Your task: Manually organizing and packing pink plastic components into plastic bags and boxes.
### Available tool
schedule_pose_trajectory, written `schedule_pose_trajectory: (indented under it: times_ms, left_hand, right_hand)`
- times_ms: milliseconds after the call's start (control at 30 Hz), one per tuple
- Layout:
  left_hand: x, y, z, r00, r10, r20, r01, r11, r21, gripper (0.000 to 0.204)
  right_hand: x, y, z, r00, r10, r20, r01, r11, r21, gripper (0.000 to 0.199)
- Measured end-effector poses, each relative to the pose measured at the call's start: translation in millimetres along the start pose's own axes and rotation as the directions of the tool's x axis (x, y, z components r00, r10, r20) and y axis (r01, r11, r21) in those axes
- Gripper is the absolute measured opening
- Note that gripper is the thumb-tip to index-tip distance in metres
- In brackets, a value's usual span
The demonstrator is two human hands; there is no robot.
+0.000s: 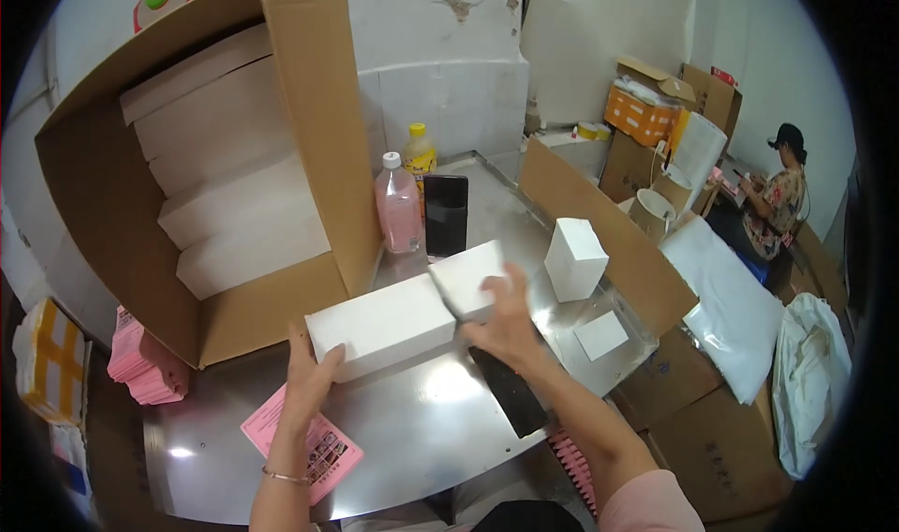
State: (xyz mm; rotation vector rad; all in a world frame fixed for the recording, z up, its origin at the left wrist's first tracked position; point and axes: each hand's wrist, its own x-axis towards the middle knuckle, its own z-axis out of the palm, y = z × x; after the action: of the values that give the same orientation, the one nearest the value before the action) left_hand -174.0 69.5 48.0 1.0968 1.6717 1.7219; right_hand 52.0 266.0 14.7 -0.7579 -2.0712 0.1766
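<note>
We held a long white cardboard box at both ends over the middle of the shiny steel worktop.

Our left hand gripped the box's near-left end; our right hand lay with fingers spread, not closed, on a second white box butted against the far end. A big open brown carton of white boxes lay on its side at the left edge, with a pink bottle and a dark phone behind. We judged the two boxes could hinge apart at the joint, since only end pressure joined them, or knock the small upright white box.
</note>
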Motion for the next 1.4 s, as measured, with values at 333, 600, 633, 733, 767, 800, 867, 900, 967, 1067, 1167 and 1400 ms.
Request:
schedule_pose_trajectory:
  times_ms: [333,600,633,733,767,800,867,900,967,1067,1167,1400]
  left_hand:
    - [25.2,-12.5,0.3,0.986,-0.136,-0.099,0.166,0.885,0.435,0.071]
    - [32.7,13.9,37.0,0.969,-0.212,-0.130,0.230,0.564,0.793,0.124]
    - [34.5,17.0,31.2,0.958,-0.269,-0.095,0.235,0.555,0.798,0.124]
    - [35.5,14.4,17.8,0.948,-0.316,-0.036,0.203,0.513,0.834,0.119]
    - [32.9,15.1,14.6,0.944,-0.331,-0.009,0.180,0.491,0.852,0.117]
    - [32.5,18.1,21.0,0.932,-0.362,-0.001,0.187,0.479,0.857,0.117]
    - [34.4,37.7,38.0,0.919,-0.393,0.041,0.150,0.443,0.884,0.118]
    - [37.8,43.3,46.2,0.907,-0.416,0.057,0.127,0.401,0.907,0.119]
    - [35.4,20.4,54.8,0.905,-0.407,0.121,-0.025,0.234,0.972,0.128]
    - [46.0,5.1,24.6,0.900,-0.385,0.205,0.007,0.484,0.875,0.117]
    - [70.4,16.0,48.7,0.749,-0.463,0.474,0.448,0.881,0.153,0.071]
    - [111.1,-19.9,150.3,0.758,-0.481,0.440,0.584,0.801,-0.131,0.065]
  right_hand:
    - [-1.8,7.6,4.8,0.893,-0.020,0.450,-0.110,0.959,0.260,0.071]
    - [-11.7,-64.5,64.2,0.989,-0.046,0.138,0.026,0.989,0.142,0.059]
    - [-10.0,-55.2,56.4,0.991,-0.037,0.131,0.020,0.991,0.133,0.059]
    - [5.4,-21.8,18.3,0.991,-0.130,-0.017,0.129,0.990,-0.063,0.059]
    - [15.3,-20.7,4.9,0.975,-0.217,-0.048,0.199,0.949,-0.243,0.057]
    - [23.2,-10.0,-2.6,0.955,-0.263,0.134,0.295,0.862,-0.413,0.055]
    - [28.4,8.3,-9.8,0.917,-0.243,0.316,0.388,0.732,-0.560,0.052]
    - [28.7,15.2,-12.0,0.885,-0.243,0.397,0.447,0.684,-0.577,0.051]
    - [28.5,22.1,-19.1,0.851,-0.238,0.469,0.503,0.631,-0.591,0.049]
    - [23.7,26.9,-44.5,0.933,-0.308,-0.188,0.228,0.906,-0.356,0.045]
    - [16.9,89.7,-96.5,0.913,0.151,-0.380,-0.261,0.930,-0.257,0.039]
    - [-5.0,118.2,-103.5,0.902,0.432,0.019,-0.392,0.800,0.454,0.048]
